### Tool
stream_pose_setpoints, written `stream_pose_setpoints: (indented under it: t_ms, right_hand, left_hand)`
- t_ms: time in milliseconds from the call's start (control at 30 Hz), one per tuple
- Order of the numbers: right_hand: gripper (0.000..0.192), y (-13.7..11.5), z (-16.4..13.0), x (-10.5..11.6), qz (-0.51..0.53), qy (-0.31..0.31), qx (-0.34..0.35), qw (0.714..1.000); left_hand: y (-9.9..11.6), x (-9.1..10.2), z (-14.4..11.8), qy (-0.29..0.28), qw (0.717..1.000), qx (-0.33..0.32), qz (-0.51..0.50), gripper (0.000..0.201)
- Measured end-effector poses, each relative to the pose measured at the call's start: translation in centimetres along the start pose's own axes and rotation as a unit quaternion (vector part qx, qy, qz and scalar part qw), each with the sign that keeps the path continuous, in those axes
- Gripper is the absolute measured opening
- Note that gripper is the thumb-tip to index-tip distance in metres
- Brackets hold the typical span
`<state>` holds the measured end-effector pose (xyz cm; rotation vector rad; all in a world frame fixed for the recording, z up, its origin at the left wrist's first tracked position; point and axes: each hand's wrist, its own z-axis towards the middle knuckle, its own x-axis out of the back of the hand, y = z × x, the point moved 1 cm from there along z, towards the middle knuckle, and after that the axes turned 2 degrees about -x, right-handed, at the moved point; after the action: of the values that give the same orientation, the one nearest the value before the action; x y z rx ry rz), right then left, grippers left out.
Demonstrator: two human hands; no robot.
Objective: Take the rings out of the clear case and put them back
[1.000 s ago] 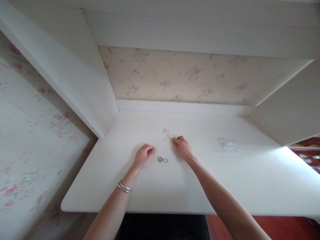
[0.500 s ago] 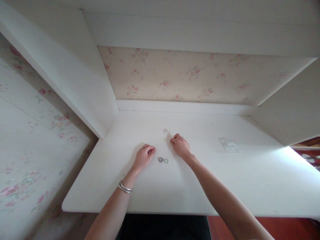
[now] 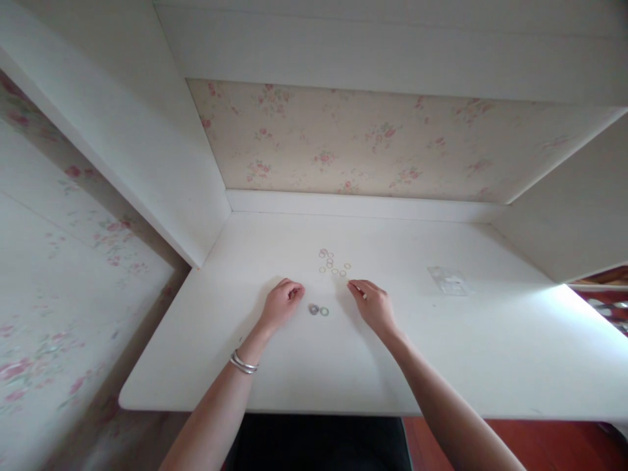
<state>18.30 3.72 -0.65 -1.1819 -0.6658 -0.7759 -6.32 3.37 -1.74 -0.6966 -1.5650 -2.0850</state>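
My left hand point(image 3: 282, 304) rests on the white desk, its fingers curled together; whatever is in them, if anything, is hidden. Just right of it lies a small heap of grey washer-like rings point(image 3: 313, 309), with a single flat ring point(image 3: 324, 311) beside it. Across from these, my right hand point(image 3: 373, 305) has thumb and fingers pinched at the desk surface, and what they hold is too small to make out. Several thin rings point(image 3: 330, 263) are scattered beyond both hands, some overlapping. One loose thin ring point(image 3: 343, 273) lies just past my right fingertips.
A clear plastic bag point(image 3: 449, 281) lies on the right part of the white desk point(image 3: 304, 379). A white side panel point(image 3: 161, 150) rises at the left, and a low ledge point(image 3: 363, 204) runs along the back. An overhead shelf point(image 3: 392, 59) spans the top.
My right hand has drawn back toward me and slightly right, away from the thin rings. Rings near its former place are now uncovered. My left hand stays about where it was.
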Motion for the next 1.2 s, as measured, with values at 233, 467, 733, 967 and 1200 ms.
stream_pose_setpoints:
  t_ms: [233,467,733,967,1200]
  right_hand:
    - [0.028,-1.0,-4.7,0.0,-0.011,-0.077,0.087,0.993]
    - [0.027,-1.5,-4.8,0.0,-0.024,-0.094,0.12,0.988]
    - [0.026,-1.2,-4.8,-0.2,-0.014,-0.082,0.111,0.99]
    - [0.029,0.0,-4.9,0.0,0.069,-0.024,0.01,0.997]
    - [0.028,0.5,-4.8,0.1,0.047,-0.035,0.006,0.998]
  left_hand:
    - [-0.1,-0.2,0.0,0.01,1.0,-0.002,-0.005,0.022]
    - [-0.2,-0.4,0.1,0.015,1.0,0.013,0.004,0.022]
    - [-0.2,-0.7,2.4,-0.018,0.999,0.026,-0.002,0.022]
    - [1.6,-2.5,4.8,-0.068,0.991,-0.064,0.098,0.019]
    - [2.7,-4.4,6.8,-0.089,0.974,-0.068,0.196,0.019]
